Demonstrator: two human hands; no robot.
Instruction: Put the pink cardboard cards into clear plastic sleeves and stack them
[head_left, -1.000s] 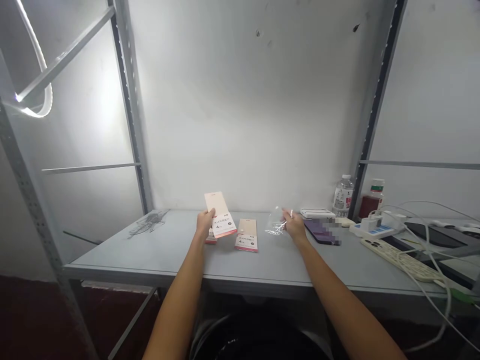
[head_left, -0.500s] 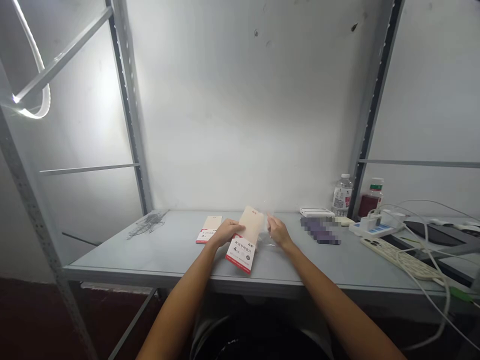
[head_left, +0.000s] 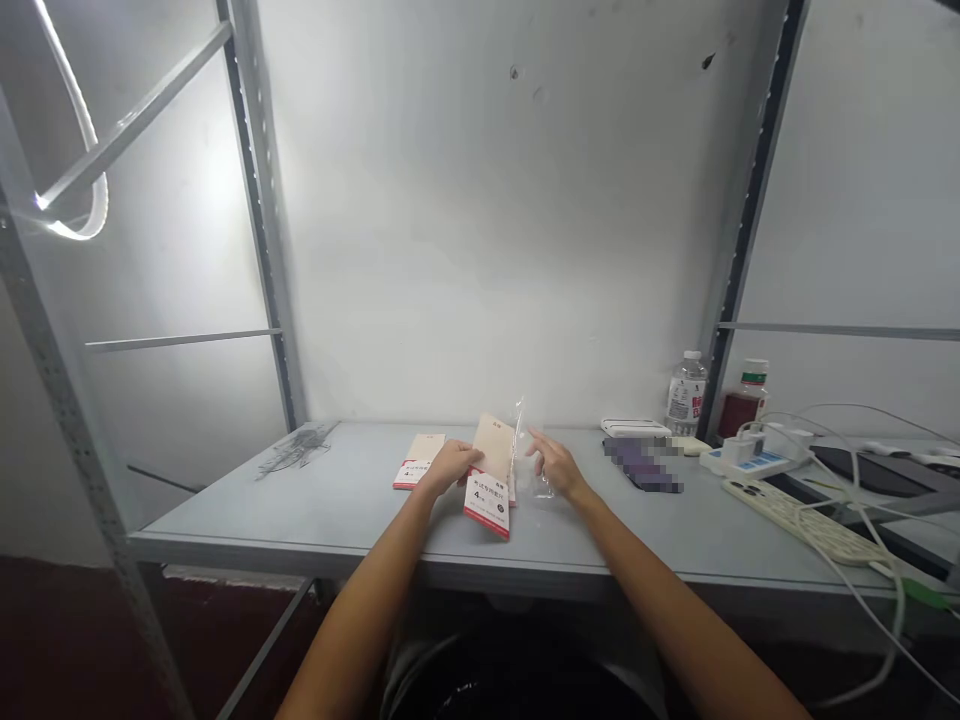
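My left hand is closed on a cream card packet, gripped by its left edge. A white label with a red lower edge and printed characters covers the packet's lower part, which tilts toward me. Clear plastic film lies along the packet's right side, with a strip standing up above it. My right hand is beside this film, its forefinger stretched out and fingers apart. Left of my left hand, a similar packet lies on the table. Another red-edged piece shows partly behind the held packet.
On the grey table, a pixelated purple item lies to the right. Behind it stand a clear bottle and a dark red bottle. A power strip, white cables and a keyboard fill the right side.
The held packet has dipped slightly and turned. My right hand's fingers have spread from a closed pinch at the plastic film. A film strip now stands up beside the packet.
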